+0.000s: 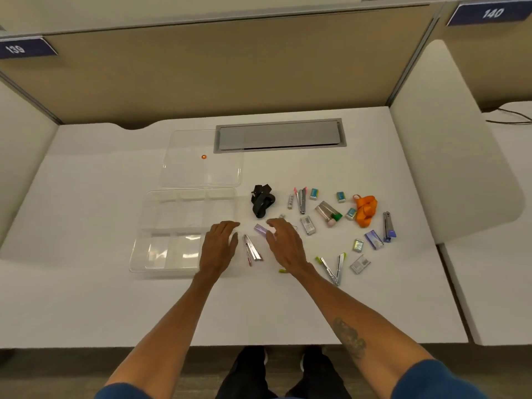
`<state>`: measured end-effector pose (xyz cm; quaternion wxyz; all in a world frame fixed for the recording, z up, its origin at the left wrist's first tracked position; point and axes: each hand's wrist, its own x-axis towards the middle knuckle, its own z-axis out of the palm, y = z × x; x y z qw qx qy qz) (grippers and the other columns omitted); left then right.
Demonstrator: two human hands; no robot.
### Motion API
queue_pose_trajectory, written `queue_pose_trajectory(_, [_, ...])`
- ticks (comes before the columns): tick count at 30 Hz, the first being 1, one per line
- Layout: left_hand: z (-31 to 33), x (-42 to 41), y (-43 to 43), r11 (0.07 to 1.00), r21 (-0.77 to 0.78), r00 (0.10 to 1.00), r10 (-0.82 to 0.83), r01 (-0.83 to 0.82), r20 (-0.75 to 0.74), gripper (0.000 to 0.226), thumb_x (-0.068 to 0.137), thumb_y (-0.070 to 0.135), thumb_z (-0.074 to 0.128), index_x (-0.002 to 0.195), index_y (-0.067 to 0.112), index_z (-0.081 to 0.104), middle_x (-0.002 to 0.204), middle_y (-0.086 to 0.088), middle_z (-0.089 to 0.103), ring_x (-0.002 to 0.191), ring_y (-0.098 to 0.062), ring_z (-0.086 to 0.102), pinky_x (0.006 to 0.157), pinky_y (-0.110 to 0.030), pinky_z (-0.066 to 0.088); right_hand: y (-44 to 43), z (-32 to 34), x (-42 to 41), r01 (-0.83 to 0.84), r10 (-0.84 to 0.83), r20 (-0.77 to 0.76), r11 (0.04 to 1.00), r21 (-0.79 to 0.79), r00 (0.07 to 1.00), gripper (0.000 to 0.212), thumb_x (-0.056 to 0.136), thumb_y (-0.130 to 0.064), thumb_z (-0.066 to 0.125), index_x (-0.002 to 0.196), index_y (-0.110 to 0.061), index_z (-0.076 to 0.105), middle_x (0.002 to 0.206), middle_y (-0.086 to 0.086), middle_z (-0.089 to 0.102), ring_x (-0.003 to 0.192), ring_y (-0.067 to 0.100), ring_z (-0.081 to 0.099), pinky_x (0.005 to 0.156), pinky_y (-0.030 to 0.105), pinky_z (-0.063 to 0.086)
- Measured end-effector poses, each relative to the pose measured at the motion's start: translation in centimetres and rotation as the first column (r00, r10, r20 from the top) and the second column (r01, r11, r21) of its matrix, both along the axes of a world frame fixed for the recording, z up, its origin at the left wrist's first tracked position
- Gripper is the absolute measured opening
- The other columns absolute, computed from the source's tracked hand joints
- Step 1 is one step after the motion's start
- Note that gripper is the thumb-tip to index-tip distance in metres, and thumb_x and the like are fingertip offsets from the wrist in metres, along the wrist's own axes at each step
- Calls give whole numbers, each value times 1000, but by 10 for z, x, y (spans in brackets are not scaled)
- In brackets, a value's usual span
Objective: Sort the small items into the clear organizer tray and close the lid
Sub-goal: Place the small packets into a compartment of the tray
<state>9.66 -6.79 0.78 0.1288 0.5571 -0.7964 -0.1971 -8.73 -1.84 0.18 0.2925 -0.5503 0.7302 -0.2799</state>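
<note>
A clear organizer tray [144, 256] with several compartments lies on the white desk, left of centre. Its clear lid [184, 145] lies flat behind it, with an orange dot on it. My left hand [219, 245] hovers over the tray's right edge, fingers spread, holding nothing. My right hand [285, 246] hovers beside it, fingers apart, its fingertips over a small purple box [261, 229]. A small silver stapler with a red tip [252, 250] lies between the hands. More staplers, staple boxes and erasers are scattered to the right.
A black strap bundle [262, 203] lies right of the tray. An orange strap [365, 211] sits among the items at the right. A grey cable hatch [279, 136] is set in the desk at the back. Partition walls stand behind and at both sides.
</note>
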Motion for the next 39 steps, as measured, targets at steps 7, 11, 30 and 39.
queue_pose_trajectory(7, [-4, -92, 11, 974, 82, 977, -214, 213, 9, 31, 98, 19, 53, 129, 15, 57, 132, -4, 59, 117, -23, 55, 95, -33, 41, 41, -12, -94, 211, -197, -204, 976, 50, 959, 31, 95, -17, 53, 125, -13, 58, 127, 8, 61, 117, 24, 54, 97, 37, 45])
queue_pose_trajectory(11, [-6, -142, 19, 946, 104, 951, -310, 306, 18, 34, 99, 23, 50, 131, 17, 56, 134, 0, 57, 121, -21, 52, 97, -34, 38, 65, -19, -138, 305, -264, -292, 947, 104, 919, 30, 94, -19, 55, 124, -14, 60, 125, 6, 63, 117, 23, 54, 98, 37, 44])
queue_pose_trajectory(30, [-35, -320, 13, 884, 151, 812, -466, 442, 351, 43, 96, 25, 51, 138, 19, 42, 145, -4, 45, 140, -27, 31, 114, -54, 18, 96, -69, -205, 116, -31, -299, 955, 272, 954, 41, 95, -24, 56, 134, -16, 51, 142, 6, 50, 133, 22, 43, 113, 34, 31])
queue_pose_trajectory(39, [-40, -330, 7, 915, 87, 869, -401, 394, 289, 31, 99, 19, 48, 129, 18, 54, 136, -7, 55, 131, -29, 44, 113, -53, 18, 91, -71, -208, 202, -162, -201, 959, 197, 966, 42, 91, -25, 64, 129, -11, 56, 133, 10, 58, 128, 27, 50, 111, 36, 36])
